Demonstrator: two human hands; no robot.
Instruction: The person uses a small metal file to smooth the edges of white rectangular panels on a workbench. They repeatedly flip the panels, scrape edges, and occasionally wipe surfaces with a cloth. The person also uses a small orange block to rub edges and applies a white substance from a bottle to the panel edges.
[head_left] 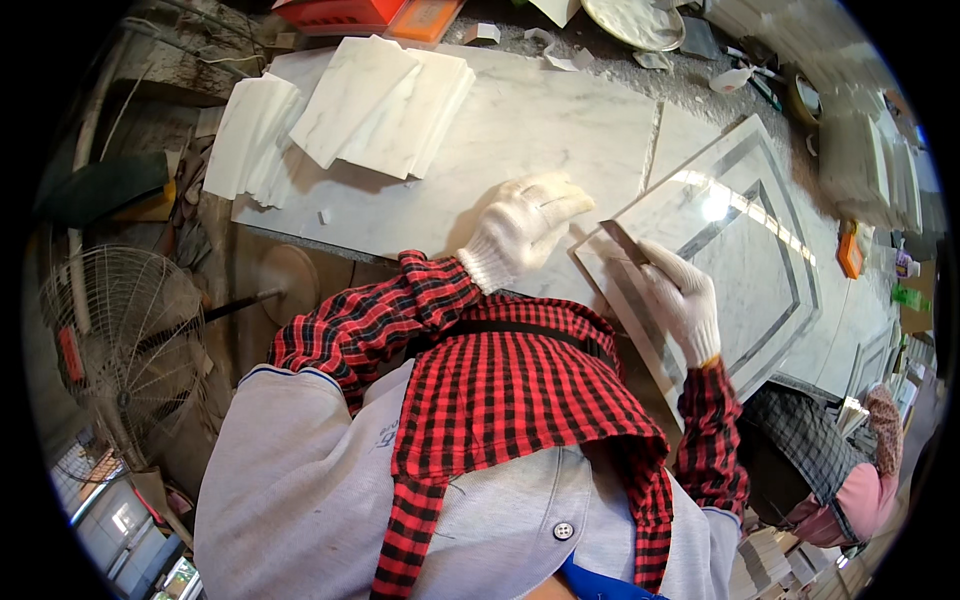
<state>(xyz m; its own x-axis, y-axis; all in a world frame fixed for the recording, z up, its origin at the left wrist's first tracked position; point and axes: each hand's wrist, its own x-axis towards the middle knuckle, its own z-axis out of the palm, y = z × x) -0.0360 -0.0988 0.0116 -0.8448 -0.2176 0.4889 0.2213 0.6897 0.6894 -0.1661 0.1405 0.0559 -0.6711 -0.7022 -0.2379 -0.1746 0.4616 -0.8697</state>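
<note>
My left hand (530, 222), in a white knitted glove, rests at the near edge of a white marble slab (560, 110). Its fingers stretch to the right and nothing shows in them. My right hand (682, 300), gloved too, is closed on a thin dark flat strip (622, 242); whether it is a blade or a piece of stone I cannot tell. That strip lies over the near left corner of a marble panel (735, 235) with grey inlaid bands, which sits tilted to the slab and overhangs the table edge.
White marble tiles (365, 105) lie in overlapping stacks at the far left. Red and orange boxes (350, 12), a round dish (635, 20) and offcuts line the back. More stacked tiles (860, 160) stand at the right, near another person (840, 490). A wire fan (125, 340) stands at left.
</note>
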